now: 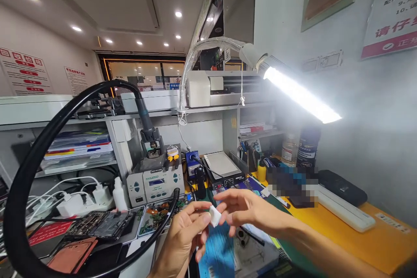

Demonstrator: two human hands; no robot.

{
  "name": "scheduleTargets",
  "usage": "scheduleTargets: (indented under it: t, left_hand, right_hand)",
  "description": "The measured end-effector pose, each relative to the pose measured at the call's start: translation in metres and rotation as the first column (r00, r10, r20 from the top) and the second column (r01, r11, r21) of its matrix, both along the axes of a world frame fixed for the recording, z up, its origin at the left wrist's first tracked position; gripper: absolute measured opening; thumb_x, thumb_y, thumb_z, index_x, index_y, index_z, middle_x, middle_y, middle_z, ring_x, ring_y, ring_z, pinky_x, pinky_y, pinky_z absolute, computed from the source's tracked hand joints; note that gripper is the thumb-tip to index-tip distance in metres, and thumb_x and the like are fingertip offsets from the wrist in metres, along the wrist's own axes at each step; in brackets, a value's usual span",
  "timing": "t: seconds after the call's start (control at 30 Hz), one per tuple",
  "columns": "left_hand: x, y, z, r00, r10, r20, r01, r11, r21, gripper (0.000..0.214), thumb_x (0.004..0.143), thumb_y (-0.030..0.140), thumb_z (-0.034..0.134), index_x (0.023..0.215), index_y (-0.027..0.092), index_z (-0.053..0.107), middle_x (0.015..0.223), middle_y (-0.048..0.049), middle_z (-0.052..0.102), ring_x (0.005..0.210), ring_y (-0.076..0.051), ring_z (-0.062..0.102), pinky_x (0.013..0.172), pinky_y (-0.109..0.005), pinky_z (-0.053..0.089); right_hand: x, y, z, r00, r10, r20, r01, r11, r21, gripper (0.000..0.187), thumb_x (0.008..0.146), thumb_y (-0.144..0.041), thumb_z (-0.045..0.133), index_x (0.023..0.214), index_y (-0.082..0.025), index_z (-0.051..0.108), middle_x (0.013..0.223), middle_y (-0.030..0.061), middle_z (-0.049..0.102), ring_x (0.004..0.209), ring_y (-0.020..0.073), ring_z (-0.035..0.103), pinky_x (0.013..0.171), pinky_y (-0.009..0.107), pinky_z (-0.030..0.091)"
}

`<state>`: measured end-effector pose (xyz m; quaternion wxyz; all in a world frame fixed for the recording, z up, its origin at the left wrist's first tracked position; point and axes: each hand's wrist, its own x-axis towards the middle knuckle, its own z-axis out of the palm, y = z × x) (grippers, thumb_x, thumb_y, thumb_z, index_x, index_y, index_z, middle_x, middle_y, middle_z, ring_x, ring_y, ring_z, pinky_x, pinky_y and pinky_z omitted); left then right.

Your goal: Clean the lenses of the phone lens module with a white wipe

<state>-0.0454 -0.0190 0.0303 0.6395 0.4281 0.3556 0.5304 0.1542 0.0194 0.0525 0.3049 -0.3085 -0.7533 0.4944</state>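
Observation:
A small white folded piece (214, 216), like a cotton pad or wipe, is pinched between the thumb and fingers of my left hand (186, 233). My right hand (245, 212) is just to the right of it, fingers curved and apart. Whether a right fingertip touches the white piece I cannot tell. Under both hands lies a blue work mat or packet (217, 252), beside a greyish transparent board or case (257, 254) with a dark cable on it.
A black flexible hose (19, 173) arcs across the left to a hot-air station (159, 184). Circuit boards (100, 224) and parts trays (156, 217) lie left. Behind are a heating plate (221, 165) and shelf. A lamp (301, 93) glares above right; bottles (306, 147) stand beneath.

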Motion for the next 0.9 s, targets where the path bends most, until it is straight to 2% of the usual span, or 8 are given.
scheduleTargets:
  t: [0.07, 0.17, 0.3, 0.47, 0.53, 0.6, 0.67, 0.9]
  left_hand:
    - [0.000, 0.004, -0.004, 0.999, 0.031, 0.011, -0.031, 0.999, -0.015, 0.041, 0.069, 0.043, 0.080, 0.093, 0.015, 0.064, 0.057, 0.0045, 0.058, 0.035, -0.002, 0.034, 0.029, -0.013, 0.032]
    - [0.002, 0.007, -0.009, 0.997, 0.081, 0.010, -0.081, 0.996, -0.026, 0.040, 0.068, 0.044, 0.079, 0.091, 0.015, 0.063, 0.066, 0.0025, 0.061, 0.039, -0.003, 0.039, 0.029, -0.013, 0.033]
    - [0.006, 0.007, -0.014, 0.990, 0.126, -0.063, -0.126, 0.992, 0.005, 0.039, 0.072, 0.046, 0.073, 0.092, 0.014, 0.064, 0.058, 0.0033, 0.056, 0.036, -0.004, 0.037, 0.029, -0.014, 0.035]
    - [0.007, 0.002, -0.014, 0.934, 0.275, -0.230, -0.240, 0.956, 0.171, 0.050, 0.070, 0.040, 0.075, 0.113, 0.017, 0.061, 0.090, -0.0060, 0.063, 0.054, -0.010, 0.051, 0.033, -0.016, 0.035]
    - [0.007, 0.000, -0.012, 0.896, 0.331, -0.296, -0.259, 0.931, 0.257, 0.042, 0.070, 0.038, 0.078, 0.105, 0.019, 0.067, 0.095, -0.0059, 0.060, 0.061, -0.011, 0.052, 0.041, -0.016, 0.038]
    - [0.006, -0.002, -0.009, 0.873, 0.339, -0.351, -0.236, 0.923, 0.305, 0.026, 0.074, 0.042, 0.075, 0.086, 0.018, 0.072, 0.088, -0.0055, 0.059, 0.068, -0.013, 0.052, 0.045, -0.017, 0.039]
    - [0.006, -0.003, -0.007, 0.870, 0.300, -0.392, -0.188, 0.936, 0.299, 0.032, 0.080, 0.048, 0.067, 0.075, 0.017, 0.072, 0.078, -0.0048, 0.058, 0.065, -0.014, 0.052, 0.044, -0.019, 0.038]
    - [0.005, -0.003, -0.009, 0.862, 0.226, -0.453, -0.140, 0.966, 0.216, 0.041, 0.084, 0.054, 0.059, 0.073, 0.015, 0.069, 0.061, 0.0034, 0.046, 0.043, -0.007, 0.041, 0.040, -0.020, 0.032]
  right_hand:
    - [-0.012, -0.005, 0.000, 0.995, -0.015, -0.097, 0.013, 1.000, -0.016, 0.042, 0.086, -0.032, 0.072, 0.122, -0.017, 0.057, 0.103, 0.0061, 0.069, 0.090, 0.0204, 0.068, 0.068, 0.031, 0.057]
    - [-0.023, -0.007, -0.001, 0.983, -0.051, -0.175, 0.049, 0.999, -0.017, 0.025, 0.086, -0.034, 0.071, 0.103, -0.016, 0.068, 0.092, 0.0043, 0.072, 0.082, 0.0169, 0.066, 0.071, 0.028, 0.053]
    - [-0.031, -0.003, -0.003, 0.976, -0.084, -0.201, 0.079, 0.996, -0.033, 0.021, 0.088, -0.035, 0.070, 0.091, -0.014, 0.073, 0.082, 0.0030, 0.072, 0.077, 0.0157, 0.065, 0.071, 0.028, 0.051]
    - [-0.031, 0.006, -0.011, 0.983, -0.111, -0.146, 0.099, 0.992, -0.083, 0.021, 0.093, -0.032, 0.063, 0.086, -0.013, 0.067, 0.071, -0.0025, 0.066, 0.061, 0.0123, 0.063, 0.061, 0.028, 0.053]
    - [-0.027, 0.008, -0.013, 0.990, -0.087, -0.110, 0.075, 0.991, -0.108, 0.021, 0.094, -0.031, 0.062, 0.084, -0.013, 0.066, 0.070, -0.0033, 0.066, 0.058, 0.0114, 0.062, 0.060, 0.028, 0.053]
    - [-0.024, 0.009, -0.014, 0.994, -0.051, -0.091, 0.038, 0.989, -0.141, 0.021, 0.094, -0.031, 0.062, 0.083, -0.013, 0.066, 0.071, -0.0032, 0.066, 0.058, 0.0112, 0.062, 0.060, 0.028, 0.054]
    - [-0.020, 0.008, -0.013, 0.996, -0.016, -0.092, -0.001, 0.984, -0.179, 0.022, 0.095, -0.031, 0.062, 0.082, -0.013, 0.065, 0.071, -0.0031, 0.066, 0.059, 0.0115, 0.063, 0.060, 0.028, 0.054]
    - [-0.018, 0.007, -0.015, 0.995, 0.009, -0.097, -0.030, 0.976, -0.216, 0.022, 0.096, -0.034, 0.059, 0.090, -0.014, 0.064, 0.072, -0.0029, 0.065, 0.056, 0.0107, 0.061, 0.055, 0.025, 0.053]
